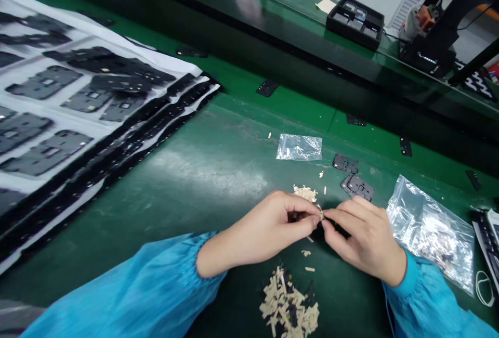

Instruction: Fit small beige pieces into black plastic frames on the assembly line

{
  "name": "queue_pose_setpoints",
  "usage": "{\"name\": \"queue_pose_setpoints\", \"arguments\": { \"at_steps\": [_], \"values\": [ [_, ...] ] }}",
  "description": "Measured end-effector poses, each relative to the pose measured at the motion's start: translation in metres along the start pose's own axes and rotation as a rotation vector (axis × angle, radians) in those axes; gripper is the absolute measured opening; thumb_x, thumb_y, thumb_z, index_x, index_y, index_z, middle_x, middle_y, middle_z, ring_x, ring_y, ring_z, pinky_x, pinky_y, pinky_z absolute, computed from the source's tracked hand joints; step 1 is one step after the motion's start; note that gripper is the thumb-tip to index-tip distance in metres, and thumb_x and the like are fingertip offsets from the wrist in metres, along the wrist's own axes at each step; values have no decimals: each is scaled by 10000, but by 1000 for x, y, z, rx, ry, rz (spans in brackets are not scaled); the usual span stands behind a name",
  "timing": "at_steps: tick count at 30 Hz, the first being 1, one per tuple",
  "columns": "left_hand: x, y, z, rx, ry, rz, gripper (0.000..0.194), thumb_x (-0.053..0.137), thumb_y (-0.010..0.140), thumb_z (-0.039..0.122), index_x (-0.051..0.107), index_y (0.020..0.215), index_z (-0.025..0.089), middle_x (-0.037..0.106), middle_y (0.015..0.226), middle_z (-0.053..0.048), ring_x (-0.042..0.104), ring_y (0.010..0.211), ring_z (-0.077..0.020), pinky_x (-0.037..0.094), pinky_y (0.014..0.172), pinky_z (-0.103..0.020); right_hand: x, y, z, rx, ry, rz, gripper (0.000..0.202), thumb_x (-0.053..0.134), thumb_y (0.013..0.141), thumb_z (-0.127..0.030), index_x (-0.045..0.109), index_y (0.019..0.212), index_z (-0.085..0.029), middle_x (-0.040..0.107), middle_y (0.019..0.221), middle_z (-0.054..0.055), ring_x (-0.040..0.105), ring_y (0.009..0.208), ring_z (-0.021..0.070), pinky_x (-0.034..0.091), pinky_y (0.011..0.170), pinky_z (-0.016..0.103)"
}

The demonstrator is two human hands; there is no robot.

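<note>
Both hands meet over the green table (pixel 187 182), right of the middle of the head view. Between the fingertips of my left hand (pixel 275 223) is a small beige piece (pixel 321 216), pinched at its edge. My right hand (pixel 364 234) touches the same piece from the other side with thumb and forefinger. A small heap of beige scraps (pixel 305 193) lies just beyond the fingers. Nearer to me is a larger pile of beige and black pieces (pixel 288 307). Thin black plates (pixel 360 187) rest beyond my right hand.
Stacked trays of dark plates (pixel 42 151) fill the left side. An empty-looking clear bag (pixel 299 147) lies beyond the hands, a fuller one (pixel 432 234) at the right. A raised shelf (pixel 234 10) at the back bears a black box (pixel 355 22).
</note>
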State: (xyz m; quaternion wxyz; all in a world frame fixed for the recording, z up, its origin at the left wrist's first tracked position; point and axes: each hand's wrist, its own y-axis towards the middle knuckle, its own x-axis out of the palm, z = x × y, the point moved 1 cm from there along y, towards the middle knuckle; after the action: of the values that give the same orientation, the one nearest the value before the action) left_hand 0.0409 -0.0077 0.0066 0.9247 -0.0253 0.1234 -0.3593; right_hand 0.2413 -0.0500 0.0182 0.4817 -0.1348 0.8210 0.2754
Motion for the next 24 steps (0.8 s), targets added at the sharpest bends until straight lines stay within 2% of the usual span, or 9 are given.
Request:
{"name": "queue_pose_setpoints", "arguments": {
  "at_steps": [7, 15, 24],
  "values": [
    [2, -3, 5, 141, 241, 36, 237, 546, 919, 186, 729, 768, 185, 684, 690, 3, 605, 649, -141, 461, 605, -247, 1, 1, -4, -30, -13, -62, 288, 534, 1024, -211, 756, 849, -156, 686, 755, 63, 516, 652, 196, 404, 600, 339],
    [2, -5, 4, 76, 170, -39, 276, 496, 967, 193, 713, 796, 179, 652, 683, 19, 576, 627, -131, 424, 572, -235, 1, 0, -3, -1, 25, -75, 253, 560, 999, -234, 749, 844, -170, 677, 750, 53, 522, 660, 195, 395, 602, 336],
    [10, -7, 11, 88, 204, 66, 300, 492, 993, 199, 668, 751, 176, 649, 696, 12, 588, 668, -132, 408, 599, -238, 2, 0, -5, -7, -47, -36, 296, 538, 1011, -205, 724, 784, -167, 671, 731, 48, 521, 641, 188, 394, 596, 335]
  ]
}}
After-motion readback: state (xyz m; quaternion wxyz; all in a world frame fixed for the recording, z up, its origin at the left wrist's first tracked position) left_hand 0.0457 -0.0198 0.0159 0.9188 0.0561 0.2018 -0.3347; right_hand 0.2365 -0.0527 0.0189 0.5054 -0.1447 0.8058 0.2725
